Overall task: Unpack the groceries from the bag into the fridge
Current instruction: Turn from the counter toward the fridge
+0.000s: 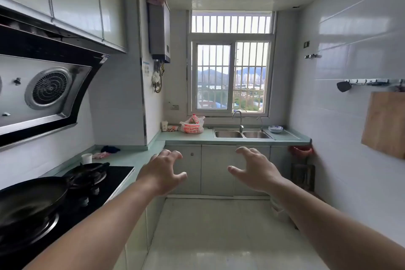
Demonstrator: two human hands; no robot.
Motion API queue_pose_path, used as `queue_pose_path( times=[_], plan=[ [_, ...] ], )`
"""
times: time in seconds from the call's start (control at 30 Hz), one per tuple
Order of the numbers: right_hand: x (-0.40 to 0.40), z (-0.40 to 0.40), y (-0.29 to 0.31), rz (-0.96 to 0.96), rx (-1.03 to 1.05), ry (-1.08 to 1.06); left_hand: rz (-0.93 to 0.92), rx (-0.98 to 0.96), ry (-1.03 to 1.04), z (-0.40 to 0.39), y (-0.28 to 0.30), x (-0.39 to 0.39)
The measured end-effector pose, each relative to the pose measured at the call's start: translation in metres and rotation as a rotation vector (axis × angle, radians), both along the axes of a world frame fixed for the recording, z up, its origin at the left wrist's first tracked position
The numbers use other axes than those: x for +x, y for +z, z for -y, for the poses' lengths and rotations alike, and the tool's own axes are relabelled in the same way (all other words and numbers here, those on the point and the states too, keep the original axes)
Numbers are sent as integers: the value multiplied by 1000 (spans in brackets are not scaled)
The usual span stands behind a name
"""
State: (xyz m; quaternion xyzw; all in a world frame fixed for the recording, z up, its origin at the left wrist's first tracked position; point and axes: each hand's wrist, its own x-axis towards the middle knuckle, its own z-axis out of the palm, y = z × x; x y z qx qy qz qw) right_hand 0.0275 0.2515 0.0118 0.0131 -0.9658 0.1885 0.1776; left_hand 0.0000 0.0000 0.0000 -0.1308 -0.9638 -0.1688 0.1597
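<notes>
nothing of the unpacking looks begun, going by how things lie. the white plastic grocery bag with red print (192, 125) sits at the far end of the pale green worktop (206, 136), left of the steel double sink (242, 134) and under the barred window (231, 76); it appears full, with a pink and green packet poking out of its top. the left hand (163, 172) and the right hand (254, 170) are both held out in mid-air over the floor, fingers spread and loosely bent, holding nothing and touching nothing, well apart from the bag. no fridge shows in this view, so where the groceries must go cannot be told from here. on the near left a black wok (30, 199) rests on the black gas hob (109, 180). by my judgement every step is left: reaching the bag, lifting items out, and finding and opening the fridge.
</notes>
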Motion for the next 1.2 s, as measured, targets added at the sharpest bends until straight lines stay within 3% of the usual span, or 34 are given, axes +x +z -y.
queue_pose_path(
  times=[0.67,0.93,1.2],
  plan=[
    [-268,37,-4,67,62,-190,-7,-91,-247,25,-16,-312],
    [-380,-18,-22,35,56,-274,-32,-70,-303,-36,-22,-438],
    [-513,-98,-24,47,-39,-311,-81,-228,-319,-116,-6,-577]
  ],
)
